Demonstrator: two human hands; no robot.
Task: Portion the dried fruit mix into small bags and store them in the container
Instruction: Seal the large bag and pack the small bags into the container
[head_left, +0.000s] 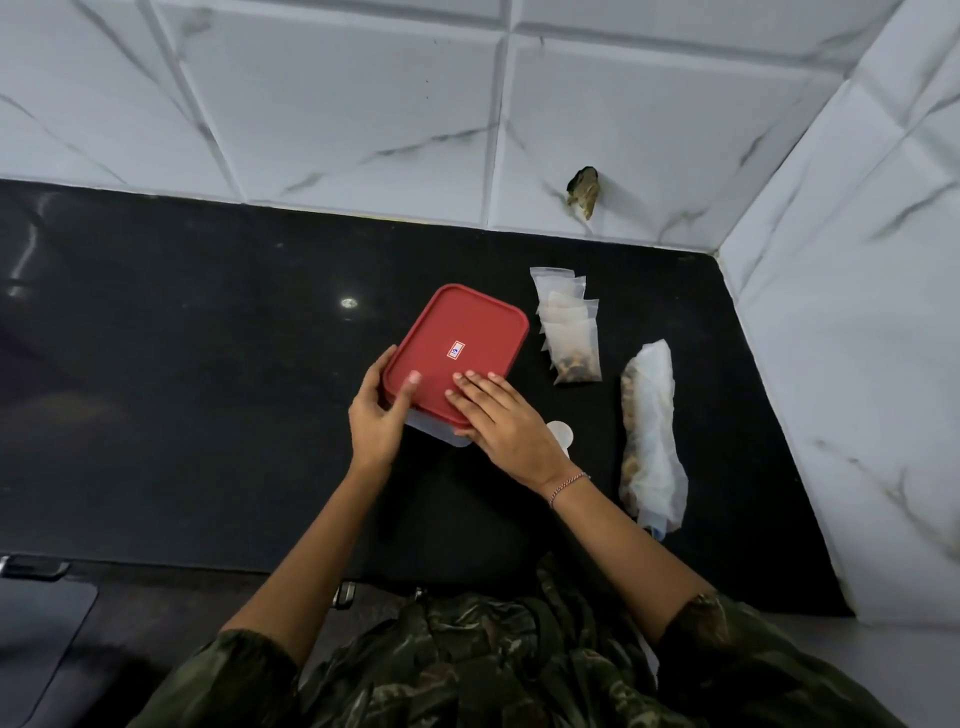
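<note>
While my left hand (376, 415) grips the red lid (457, 338), right hand (504, 421) flat atop (fingers straight), I'm seemingly opening the container (441, 435); next, peel a corner.

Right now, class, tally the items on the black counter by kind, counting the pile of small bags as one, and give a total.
Container with red lid: 1
Pile of small bags: 1
Large bag of fruit mix: 1
White round object, partly hidden: 1
Total: 4

I'm seeing the person wearing a dark green camouflage top (493, 665) with short sleeves (244, 660), and a thin bracelet (569, 486) is circling the wrist of the right hand (506, 421).
</note>
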